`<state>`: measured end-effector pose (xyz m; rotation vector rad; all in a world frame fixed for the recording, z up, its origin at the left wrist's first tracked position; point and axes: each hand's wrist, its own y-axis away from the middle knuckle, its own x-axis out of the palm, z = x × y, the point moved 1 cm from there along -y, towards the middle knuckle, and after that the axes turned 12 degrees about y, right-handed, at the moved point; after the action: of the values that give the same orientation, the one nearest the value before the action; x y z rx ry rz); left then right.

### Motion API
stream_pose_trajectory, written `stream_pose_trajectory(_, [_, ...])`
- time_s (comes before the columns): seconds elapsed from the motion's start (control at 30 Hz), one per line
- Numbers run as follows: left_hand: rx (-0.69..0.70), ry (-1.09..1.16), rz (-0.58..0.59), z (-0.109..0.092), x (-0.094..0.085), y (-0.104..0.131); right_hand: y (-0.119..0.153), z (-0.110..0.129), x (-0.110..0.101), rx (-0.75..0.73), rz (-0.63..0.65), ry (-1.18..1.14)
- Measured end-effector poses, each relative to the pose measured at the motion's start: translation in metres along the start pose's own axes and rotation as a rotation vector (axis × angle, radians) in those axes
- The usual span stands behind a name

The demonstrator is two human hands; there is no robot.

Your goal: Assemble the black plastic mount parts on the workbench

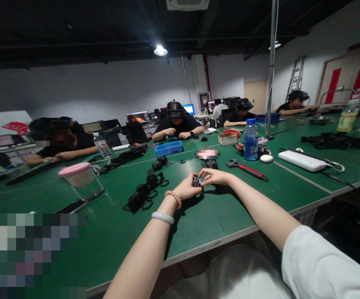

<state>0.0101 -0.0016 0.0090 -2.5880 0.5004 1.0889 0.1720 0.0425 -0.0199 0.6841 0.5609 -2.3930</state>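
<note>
Between my two hands, just above the green table [217, 220], is a small black part [196, 182], too small to name its kind. My left hand [186, 187] grips it from the left, fingers closed around its side. From the right, my right hand [214, 177] pinches at its edge with bent fingers. Right behind my hands lies another black part [211, 162]. To the left of my left hand several black brackets and rings [145, 192] are spread out, and a black ring [183, 161] lies farther back.
An adjustable wrench [246, 169] with a red handle lies to the right. Beyond it stand a blue bottle [251, 141] and a white power bank [302, 160]. A blue tray [168, 148] and a pink-lidded cup [77, 178] are left. Several people sit across the table.
</note>
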Motion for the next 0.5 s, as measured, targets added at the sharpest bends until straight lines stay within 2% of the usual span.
stream_pose_trajectory(0.5, [0.025,0.022,0.018,0.006,0.000,-0.003,0.002,0.010,-0.001,0.024,-0.017,0.093])
